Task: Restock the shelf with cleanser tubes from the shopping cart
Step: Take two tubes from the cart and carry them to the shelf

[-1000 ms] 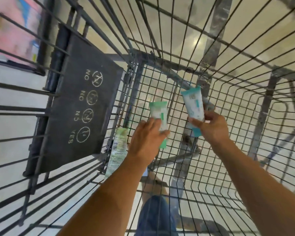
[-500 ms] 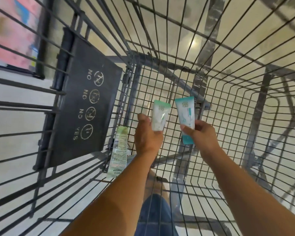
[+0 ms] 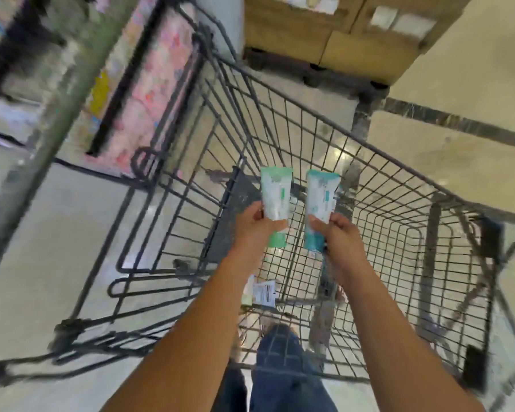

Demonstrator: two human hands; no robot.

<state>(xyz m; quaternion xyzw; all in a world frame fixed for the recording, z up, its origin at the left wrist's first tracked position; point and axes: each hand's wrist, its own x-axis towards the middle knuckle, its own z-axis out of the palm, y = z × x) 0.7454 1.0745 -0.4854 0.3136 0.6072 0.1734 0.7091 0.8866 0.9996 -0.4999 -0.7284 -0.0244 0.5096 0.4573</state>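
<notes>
My left hand (image 3: 254,226) grips a white cleanser tube with a green cap (image 3: 275,197), held upright above the wire shopping cart (image 3: 399,185). My right hand (image 3: 336,233) grips a white tube with a teal cap (image 3: 320,200) right beside it; the two tubes stand side by side a little apart. One more pale tube (image 3: 260,291) lies on the cart's floor below my left forearm, partly hidden. The shelf at the upper left is blurred.
Blurred shelving with pink packs (image 3: 143,93) runs along the left. A grey upright post (image 3: 51,93) crosses the upper left. Stacked cardboard boxes (image 3: 333,28) on a dark pallet stand beyond the cart. My legs in jeans (image 3: 283,370) are below.
Both hands have lifted their tubes up out of the cart basket. The view has pulled back and swung, so the whole cart, the boxes and the shelving now show.
</notes>
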